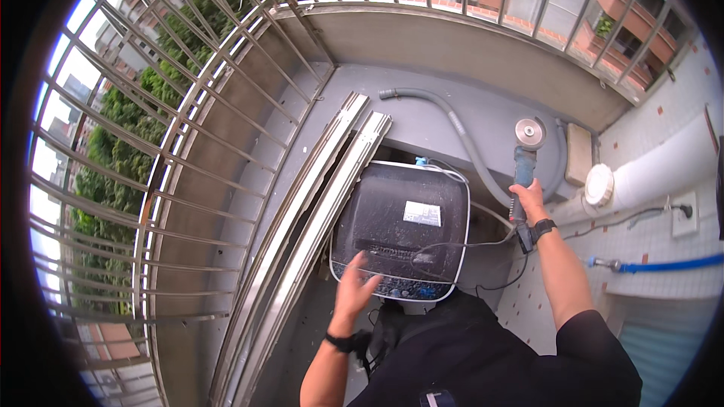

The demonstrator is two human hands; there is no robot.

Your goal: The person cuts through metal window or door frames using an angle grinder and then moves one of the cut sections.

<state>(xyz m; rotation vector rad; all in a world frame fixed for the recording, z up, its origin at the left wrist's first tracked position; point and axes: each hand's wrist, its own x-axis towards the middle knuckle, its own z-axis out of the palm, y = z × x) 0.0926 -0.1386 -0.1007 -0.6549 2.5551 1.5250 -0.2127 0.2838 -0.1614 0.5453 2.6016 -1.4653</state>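
My right hand (530,202) is wrapped round an angle grinder (526,162), held up with its disc at the far end. A power cord runs from its lower end. My left hand (353,292) has its fingers apart and holds nothing, over the near left corner of a squarish appliance (385,215) with a dark, dust-speckled top and white rim. A white label sits on that top, and the cord crosses it. Left of the appliance, two long silver metal profiles (329,200) lean side by side against a grey ledge; their near ends leave the picture.
A grey corrugated hose (460,132) curves across the ledge (430,120). At right are a white pipe (660,162), a beige block (579,152), a wall socket (685,215) with a plug, and a blue hose (667,264). Metal railings (204,132) enclose the left and far sides.
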